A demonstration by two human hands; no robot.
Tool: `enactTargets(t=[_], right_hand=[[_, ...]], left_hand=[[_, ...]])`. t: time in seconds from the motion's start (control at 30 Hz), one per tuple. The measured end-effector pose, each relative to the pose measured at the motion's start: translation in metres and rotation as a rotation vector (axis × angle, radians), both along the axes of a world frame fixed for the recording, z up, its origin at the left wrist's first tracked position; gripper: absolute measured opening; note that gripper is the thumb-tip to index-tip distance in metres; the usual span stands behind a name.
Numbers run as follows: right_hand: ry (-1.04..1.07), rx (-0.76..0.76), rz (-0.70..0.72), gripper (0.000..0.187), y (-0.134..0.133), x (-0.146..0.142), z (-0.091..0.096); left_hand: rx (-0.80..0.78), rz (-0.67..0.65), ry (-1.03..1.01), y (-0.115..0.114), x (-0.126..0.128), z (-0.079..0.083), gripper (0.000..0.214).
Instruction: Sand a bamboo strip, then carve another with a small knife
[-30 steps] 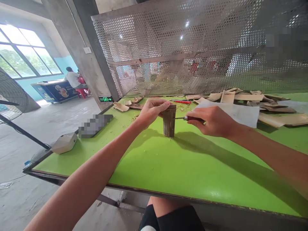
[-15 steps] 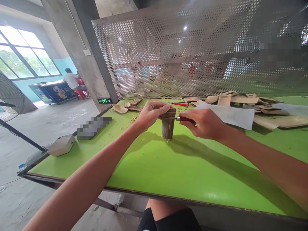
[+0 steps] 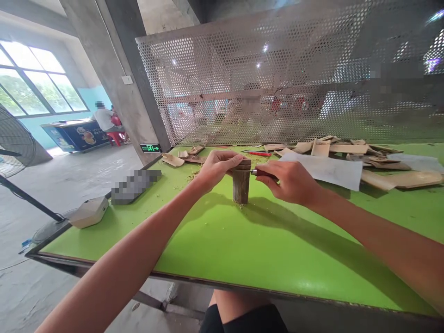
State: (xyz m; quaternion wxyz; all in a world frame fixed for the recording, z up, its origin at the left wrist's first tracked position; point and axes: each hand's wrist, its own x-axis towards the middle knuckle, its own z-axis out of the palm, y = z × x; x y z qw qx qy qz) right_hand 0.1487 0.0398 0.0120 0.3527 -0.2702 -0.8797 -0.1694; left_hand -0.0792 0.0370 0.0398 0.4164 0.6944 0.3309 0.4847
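Note:
A short brown piece of wood [image 3: 240, 188] stands upright on the green table [image 3: 222, 249]. My left hand [image 3: 220, 169] is closed around its top, with the thumb along the upper edge. In my right hand [image 3: 289, 180] is a carving knife [image 3: 265, 174] with a dark red handle and a metal collar. Its thin blade lies roughly level across the wood's upper part, just below my left thumb. My left fingers behind the wood are hidden. Pale shavings [image 3: 243, 206] lie around the foot of the wood.
Curved wood pieces [image 3: 347, 148] and white paper sheets [image 3: 322, 169] are heaped at the back right. A red tool [image 3: 259, 153] lies behind my hands. More offcuts [image 3: 173, 159] and a whitish box [image 3: 89, 212] are on the left. A perforated metal screen [image 3: 243, 92] borders the back.
The view has tilted slightly, so the scene sits a little lower. Both hands keep their hold. The knife sits slightly higher against the wood.

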Motion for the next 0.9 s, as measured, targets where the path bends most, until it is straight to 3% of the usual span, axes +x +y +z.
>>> enactTargets(t=[0.33, 0.77, 0.9], right_hand=[[-0.026, -0.091, 0.03, 0.024, -0.0014, -0.0021, -0.0022], [-0.019, -0.044, 0.02, 0.028, 0.0023, 0.0038, -0.0036], [-0.12, -0.102, 0.029, 0.024, 0.0004, 0.0023, -0.0051]], left_hand=[[-0.007, 0.02, -0.023, 0.0001, 0.0018, 0.0006, 0.039], [-0.008, 0.018, -0.019, 0.0004, 0.0014, 0.0, 0.037], [0.009, 0.084, 0.009, 0.0009, 0.0005, -0.0005, 0.039]])
